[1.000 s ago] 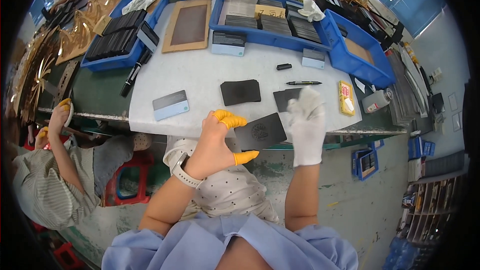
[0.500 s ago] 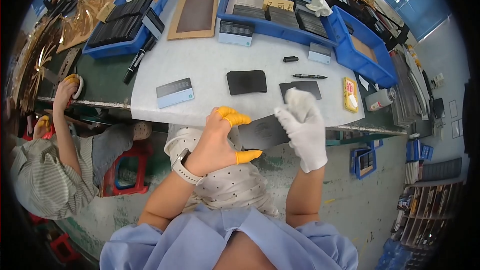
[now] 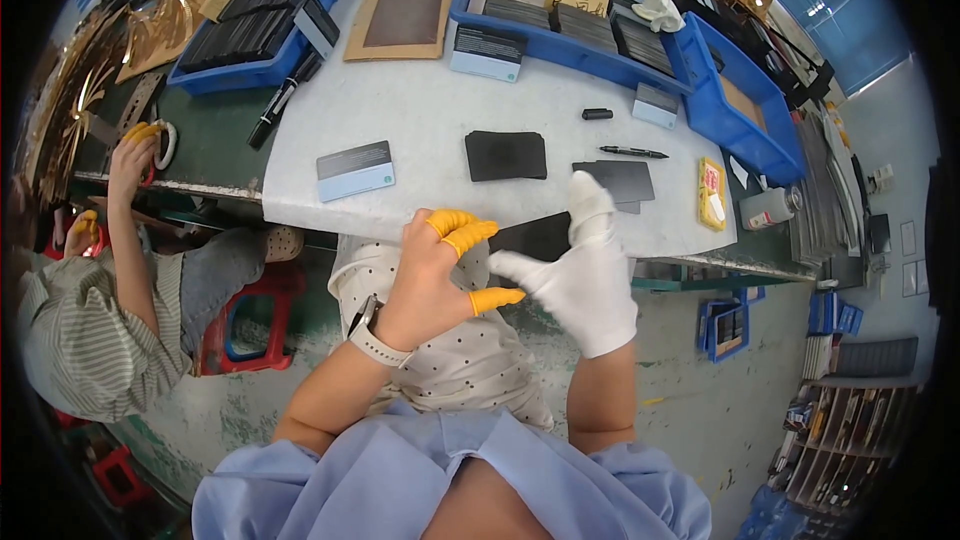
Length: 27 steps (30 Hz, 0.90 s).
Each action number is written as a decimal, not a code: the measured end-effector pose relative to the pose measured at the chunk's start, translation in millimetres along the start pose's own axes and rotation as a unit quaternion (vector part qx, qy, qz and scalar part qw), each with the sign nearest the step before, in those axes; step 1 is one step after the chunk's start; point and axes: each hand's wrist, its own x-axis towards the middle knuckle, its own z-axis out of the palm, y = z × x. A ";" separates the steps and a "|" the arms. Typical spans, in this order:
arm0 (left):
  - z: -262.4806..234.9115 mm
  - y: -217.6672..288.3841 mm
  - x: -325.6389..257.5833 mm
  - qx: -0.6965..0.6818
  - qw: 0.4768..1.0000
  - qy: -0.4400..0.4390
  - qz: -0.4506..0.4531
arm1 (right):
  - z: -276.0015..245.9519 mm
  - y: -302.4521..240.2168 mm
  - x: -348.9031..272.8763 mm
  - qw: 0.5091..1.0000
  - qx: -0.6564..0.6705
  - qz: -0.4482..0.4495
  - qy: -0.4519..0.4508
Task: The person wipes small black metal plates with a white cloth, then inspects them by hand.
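My left hand (image 3: 430,265), with yellow finger cots on thumb and fingers, grips a flat black card (image 3: 537,237) by its edges over the table's front edge. My right hand (image 3: 585,275) wears a white glove and lies across the right part of that card, thumb pointing left and fingers stretched upward. It hides much of the card, so contact there is hard to judge. A stack of black cards (image 3: 506,156) sits on the white-covered table just beyond. Dark grey cards (image 3: 615,180) overlap beyond my gloved fingertips.
On the white sheet (image 3: 430,130) lie a grey-and-blue card (image 3: 356,171), a black pen (image 3: 633,152), its cap (image 3: 597,114) and a yellow packet (image 3: 711,194). Blue trays (image 3: 590,48) of dark cards line the back. At left, another person's hand (image 3: 135,155) rests on the table.
My gloved right hand has moved down and left over the black card, its thumb now spread from its fingers. My left hand keeps its hold. The view has shifted slightly.
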 end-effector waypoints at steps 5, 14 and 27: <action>5.6 1.5 -2.9 -0.037 0.999 0.015 0.019 | 4.3 41.4 5.8 0.937 0.305 0.123 0.121; -0.3 -0.5 -4.3 -0.076 0.997 0.033 -0.011 | -33.6 48.7 -23.9 0.937 0.270 0.072 0.209; 10.7 5.0 7.0 -0.108 0.991 -0.040 -0.061 | -22.4 64.3 -19.9 0.962 0.001 -0.248 0.115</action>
